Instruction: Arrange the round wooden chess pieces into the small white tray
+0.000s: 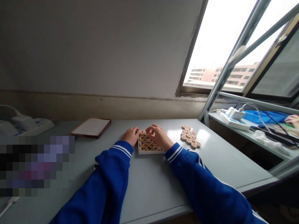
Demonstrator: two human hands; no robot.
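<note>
A shallow white-sided box point(149, 152) lies on the desk in front of me, with rows of round wooden Chinese chess pieces point(149, 143) in it. Those in the nearer rows bear dark characters, and red ones show at the far row. At the box's far left corner, my left hand point(131, 136) has its fingers curled against the edge. My right hand point(161, 138) is over the box, its thumb and fingers pinched on a red-marked Chinese chess piece point(151, 133) at the far row. This hand hides the box's right part.
To the right, a loose cluster of red-marked chess pieces point(189, 136) lies on the grey desk point(149, 186). A dark-rimmed lid point(91, 127) rests at the back left. Power strips stand at far left and on the right shelf point(275, 146), where another person's hand point(293, 120) shows.
</note>
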